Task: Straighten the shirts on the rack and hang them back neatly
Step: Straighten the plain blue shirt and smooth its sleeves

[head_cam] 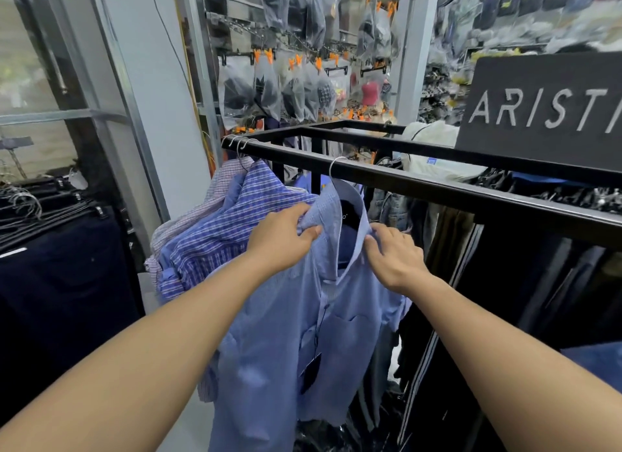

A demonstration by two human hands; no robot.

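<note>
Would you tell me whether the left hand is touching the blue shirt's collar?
Touching. The head view shows the left hand pinching the collar at its edge.

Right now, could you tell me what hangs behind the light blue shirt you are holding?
A blue checked shirt, then a paler checked shirt, both on the black rail. The light blue shirt and left hand hide part of the first.

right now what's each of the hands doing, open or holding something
Left hand: pinches the shirt by its collar.
Right hand: grips the collar's other side.
</note>
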